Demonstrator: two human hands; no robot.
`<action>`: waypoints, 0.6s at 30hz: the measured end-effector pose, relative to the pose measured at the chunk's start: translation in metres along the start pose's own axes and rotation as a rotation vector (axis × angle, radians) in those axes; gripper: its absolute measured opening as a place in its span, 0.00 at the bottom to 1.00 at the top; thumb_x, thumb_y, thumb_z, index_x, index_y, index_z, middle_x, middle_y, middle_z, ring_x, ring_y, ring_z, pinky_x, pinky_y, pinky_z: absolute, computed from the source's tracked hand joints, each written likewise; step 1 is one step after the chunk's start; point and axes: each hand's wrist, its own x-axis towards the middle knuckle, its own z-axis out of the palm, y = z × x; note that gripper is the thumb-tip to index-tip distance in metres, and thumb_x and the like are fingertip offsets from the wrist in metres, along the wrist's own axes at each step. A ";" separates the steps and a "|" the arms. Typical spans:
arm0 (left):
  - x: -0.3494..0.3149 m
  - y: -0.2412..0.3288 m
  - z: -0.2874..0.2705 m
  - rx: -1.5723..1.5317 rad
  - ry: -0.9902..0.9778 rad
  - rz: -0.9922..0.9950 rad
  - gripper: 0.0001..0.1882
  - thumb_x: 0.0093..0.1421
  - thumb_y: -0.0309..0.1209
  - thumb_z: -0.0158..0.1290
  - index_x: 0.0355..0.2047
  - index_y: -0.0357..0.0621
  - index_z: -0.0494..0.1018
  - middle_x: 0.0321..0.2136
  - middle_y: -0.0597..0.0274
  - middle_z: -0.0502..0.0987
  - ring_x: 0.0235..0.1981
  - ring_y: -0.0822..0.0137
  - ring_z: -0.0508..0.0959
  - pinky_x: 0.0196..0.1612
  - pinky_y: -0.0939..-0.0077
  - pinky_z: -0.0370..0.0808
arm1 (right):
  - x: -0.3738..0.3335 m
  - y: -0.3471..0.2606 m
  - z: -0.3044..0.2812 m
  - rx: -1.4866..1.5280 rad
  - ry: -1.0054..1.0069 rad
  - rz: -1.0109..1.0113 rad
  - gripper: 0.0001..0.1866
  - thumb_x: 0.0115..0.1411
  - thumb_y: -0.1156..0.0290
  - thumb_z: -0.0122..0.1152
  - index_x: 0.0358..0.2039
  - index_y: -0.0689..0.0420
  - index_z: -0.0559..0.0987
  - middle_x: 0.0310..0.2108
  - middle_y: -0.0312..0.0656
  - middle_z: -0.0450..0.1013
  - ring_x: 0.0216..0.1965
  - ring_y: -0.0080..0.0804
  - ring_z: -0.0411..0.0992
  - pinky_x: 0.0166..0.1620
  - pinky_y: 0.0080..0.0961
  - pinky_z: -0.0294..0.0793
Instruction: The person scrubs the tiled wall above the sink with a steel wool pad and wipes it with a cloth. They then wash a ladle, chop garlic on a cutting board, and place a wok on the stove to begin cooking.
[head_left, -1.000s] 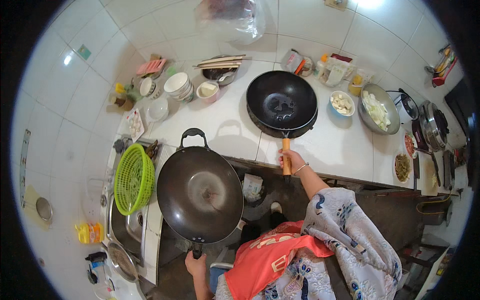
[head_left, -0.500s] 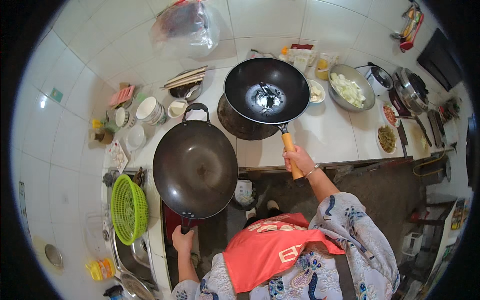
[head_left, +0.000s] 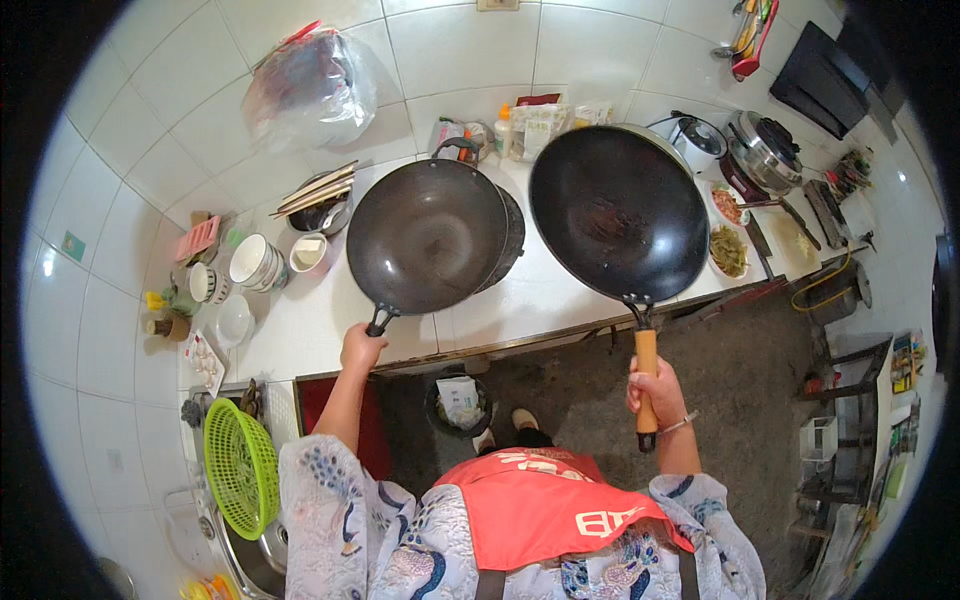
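Observation:
My left hand (head_left: 362,348) grips the short black handle of a dark grey wok (head_left: 425,235) with a small loop handle on its far side. This wok is over the counter and covers much of a dark round stand (head_left: 514,235); whether they touch, I cannot tell. My right hand (head_left: 655,386) is wrapped round the wooden handle of a black wok (head_left: 620,215). That wok is tilted and held over the right part of the counter, with a brownish patch inside. It hides the bowls behind it.
White bowls (head_left: 258,262), a bowl with chopsticks (head_left: 318,205) and a green basket (head_left: 241,470) by the sink are at left. Plates of cut food (head_left: 728,252), a knife (head_left: 758,240) and a lidded pot (head_left: 765,150) stand at right. A bin (head_left: 458,402) is below the counter edge.
The dark grey wok has moved up and right, over the round stand. The black wok has swung away from the stand to the right. Both hands keep their grip, and the view has shifted.

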 end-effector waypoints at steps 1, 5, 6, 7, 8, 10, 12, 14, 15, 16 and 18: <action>0.020 0.003 0.011 0.021 -0.017 0.001 0.17 0.41 0.33 0.62 0.32 0.39 0.77 0.25 0.49 0.78 0.28 0.52 0.78 0.34 0.61 0.72 | -0.010 0.002 -0.005 0.009 0.030 -0.024 0.09 0.52 0.77 0.56 0.34 0.58 0.66 0.15 0.36 0.64 0.11 0.24 0.64 0.16 0.21 0.66; 0.061 0.028 0.036 0.013 -0.079 -0.024 0.16 0.41 0.34 0.62 0.31 0.40 0.78 0.28 0.49 0.79 0.31 0.52 0.79 0.36 0.61 0.73 | -0.047 0.019 -0.023 0.049 0.191 -0.056 0.09 0.52 0.78 0.54 0.33 0.59 0.66 0.14 0.36 0.64 0.11 0.25 0.64 0.15 0.21 0.65; 0.068 0.030 0.041 0.017 -0.088 -0.033 0.16 0.41 0.34 0.62 0.31 0.40 0.78 0.28 0.49 0.79 0.31 0.52 0.79 0.37 0.62 0.73 | -0.053 0.022 -0.025 0.067 0.210 -0.062 0.09 0.52 0.78 0.54 0.33 0.59 0.66 0.14 0.36 0.64 0.11 0.25 0.64 0.15 0.21 0.65; 0.071 0.036 0.044 0.028 -0.099 -0.039 0.16 0.41 0.34 0.62 0.31 0.40 0.78 0.28 0.49 0.79 0.32 0.52 0.79 0.37 0.62 0.73 | -0.061 0.025 -0.027 0.092 0.234 -0.066 0.09 0.52 0.78 0.54 0.33 0.59 0.66 0.14 0.36 0.64 0.11 0.25 0.64 0.15 0.21 0.65; 0.072 0.040 0.045 0.055 -0.091 -0.041 0.16 0.41 0.35 0.62 0.31 0.40 0.78 0.28 0.49 0.79 0.32 0.52 0.79 0.37 0.62 0.73 | -0.067 0.026 -0.027 0.116 0.256 -0.071 0.09 0.52 0.78 0.54 0.33 0.59 0.66 0.14 0.36 0.64 0.11 0.25 0.64 0.15 0.21 0.65; 0.073 0.049 0.047 0.101 -0.082 -0.044 0.17 0.41 0.35 0.61 0.31 0.40 0.78 0.28 0.49 0.79 0.33 0.52 0.79 0.38 0.62 0.73 | -0.078 0.028 -0.027 0.137 0.296 -0.062 0.09 0.52 0.78 0.54 0.33 0.59 0.66 0.15 0.36 0.64 0.11 0.25 0.64 0.15 0.22 0.65; 0.092 0.037 0.060 0.082 -0.092 -0.052 0.17 0.40 0.35 0.61 0.30 0.39 0.78 0.28 0.49 0.79 0.33 0.52 0.80 0.38 0.62 0.73 | -0.088 0.035 -0.033 0.163 0.298 -0.062 0.09 0.52 0.78 0.54 0.34 0.59 0.66 0.15 0.37 0.65 0.11 0.25 0.64 0.15 0.22 0.66; 0.108 0.030 0.072 0.074 -0.114 -0.071 0.17 0.40 0.35 0.61 0.30 0.38 0.78 0.27 0.48 0.79 0.31 0.52 0.80 0.37 0.62 0.73 | -0.099 0.038 -0.032 0.145 0.319 -0.045 0.09 0.52 0.78 0.54 0.34 0.59 0.66 0.15 0.37 0.65 0.11 0.25 0.64 0.16 0.22 0.66; 0.111 0.027 0.075 0.021 -0.130 -0.059 0.16 0.40 0.35 0.61 0.28 0.37 0.77 0.24 0.48 0.79 0.28 0.53 0.80 0.34 0.62 0.73 | -0.103 0.039 -0.031 0.133 0.325 -0.034 0.09 0.52 0.78 0.54 0.34 0.59 0.66 0.15 0.37 0.65 0.11 0.25 0.64 0.16 0.22 0.66; 0.114 0.022 0.081 0.014 -0.084 0.014 0.15 0.41 0.34 0.61 0.27 0.35 0.76 0.22 0.49 0.78 0.25 0.54 0.79 0.32 0.63 0.73 | -0.106 0.040 -0.030 0.126 0.321 -0.023 0.09 0.52 0.78 0.55 0.34 0.59 0.66 0.15 0.37 0.65 0.11 0.25 0.65 0.16 0.22 0.66; 0.108 0.036 0.073 -0.055 -0.144 -0.050 0.14 0.42 0.32 0.61 0.27 0.34 0.76 0.21 0.49 0.78 0.25 0.53 0.79 0.32 0.62 0.73 | -0.110 0.043 -0.029 0.121 0.313 0.000 0.09 0.52 0.78 0.55 0.34 0.59 0.67 0.15 0.37 0.65 0.11 0.25 0.65 0.16 0.22 0.66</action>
